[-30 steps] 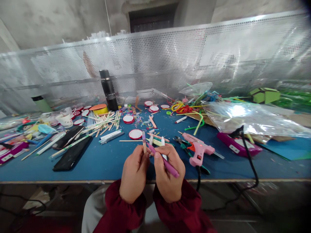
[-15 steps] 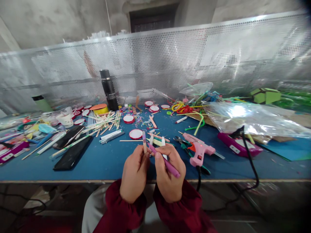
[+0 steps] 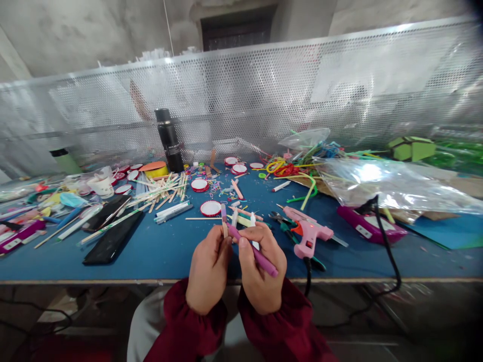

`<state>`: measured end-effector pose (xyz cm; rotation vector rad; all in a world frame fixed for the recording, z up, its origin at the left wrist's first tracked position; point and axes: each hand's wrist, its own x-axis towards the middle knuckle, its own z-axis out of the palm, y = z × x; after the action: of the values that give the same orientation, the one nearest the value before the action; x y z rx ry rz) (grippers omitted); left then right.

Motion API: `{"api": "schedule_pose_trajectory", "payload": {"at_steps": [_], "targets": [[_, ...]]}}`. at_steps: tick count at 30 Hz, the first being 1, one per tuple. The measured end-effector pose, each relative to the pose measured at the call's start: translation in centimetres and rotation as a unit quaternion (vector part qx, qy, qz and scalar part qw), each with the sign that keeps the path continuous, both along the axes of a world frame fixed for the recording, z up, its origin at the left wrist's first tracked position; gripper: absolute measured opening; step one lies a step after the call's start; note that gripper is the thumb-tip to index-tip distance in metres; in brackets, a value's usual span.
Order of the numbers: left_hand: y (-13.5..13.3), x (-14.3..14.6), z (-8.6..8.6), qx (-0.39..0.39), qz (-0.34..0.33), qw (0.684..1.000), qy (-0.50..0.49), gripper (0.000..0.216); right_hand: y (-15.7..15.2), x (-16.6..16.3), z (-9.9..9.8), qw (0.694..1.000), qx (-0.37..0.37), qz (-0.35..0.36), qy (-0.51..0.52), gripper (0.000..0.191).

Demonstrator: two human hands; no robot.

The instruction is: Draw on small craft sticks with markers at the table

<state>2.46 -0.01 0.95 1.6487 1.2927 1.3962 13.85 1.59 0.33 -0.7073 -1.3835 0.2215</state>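
My left hand (image 3: pixel 209 266) pinches a flat wooden craft stick (image 3: pixel 224 216) upright, its upper part coloured light purple. In my right hand (image 3: pixel 262 266) is a purple marker (image 3: pixel 264 262), held like a pen and slanting up to the left. The marker's upper end is at the stick, just above my left fingertips; its exact contact is too small to tell. Behind my hands lie a red-rimmed white disc (image 3: pixel 210 208) and white-capped tubes or pens, partly hidden by my right fingers.
A pink glue gun (image 3: pixel 310 231) and pliers (image 3: pixel 285 226) lie right of my hands. To the left are a black phone (image 3: pixel 113 239), markers (image 3: pixel 172 212) and a pile of craft sticks (image 3: pixel 166 190). A black bottle (image 3: pixel 169 141) stands before the perforated metal screen (image 3: pixel 245 100).
My right hand and the purple marker have shifted slightly left, toward the stick. My left hand and the stick stay in nearly the same place.
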Motion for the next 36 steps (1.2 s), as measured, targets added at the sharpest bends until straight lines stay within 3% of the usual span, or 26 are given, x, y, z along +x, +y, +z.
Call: {"api": "schedule_pose_trajectory", "payload": {"at_steps": [36], "targets": [[0.04, 0.03, -0.05, 0.003, -0.009, 1.0, 0.007, 0.018, -0.03, -0.01, 0.09, 0.999, 0.012, -0.014, -0.027, 0.011]]}}
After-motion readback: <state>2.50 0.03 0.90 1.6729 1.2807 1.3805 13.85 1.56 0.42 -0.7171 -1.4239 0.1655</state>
